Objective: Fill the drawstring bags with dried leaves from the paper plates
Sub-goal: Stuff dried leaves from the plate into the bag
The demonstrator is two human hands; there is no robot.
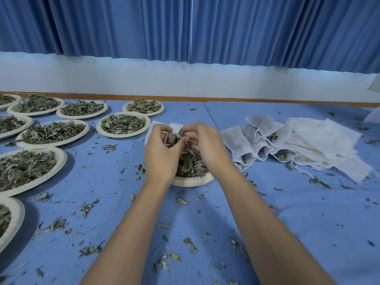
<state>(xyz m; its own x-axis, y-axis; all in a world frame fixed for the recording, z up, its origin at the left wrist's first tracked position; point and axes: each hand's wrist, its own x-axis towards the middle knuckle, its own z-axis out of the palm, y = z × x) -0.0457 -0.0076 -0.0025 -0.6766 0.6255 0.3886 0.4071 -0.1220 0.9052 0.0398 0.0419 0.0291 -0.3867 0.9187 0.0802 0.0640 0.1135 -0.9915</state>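
Observation:
A white drawstring bag (176,127) is held up over a paper plate (192,180) heaped with dried leaves (190,161) at the table's middle. My left hand (162,151) grips the bag's left edge with curled fingers, a pink drawstring showing by the thumb. My right hand (205,144) holds the bag's right side and pinches a clump of leaves at its mouth. Most of the bag is hidden behind both hands.
Several paper plates of leaves (123,124) fill the left side of the blue table (287,212). Filled bags (246,145) and a stack of flat bags (324,145) lie at the right. Loose leaf bits litter the tabletop. A blue curtain (185,27) hangs behind.

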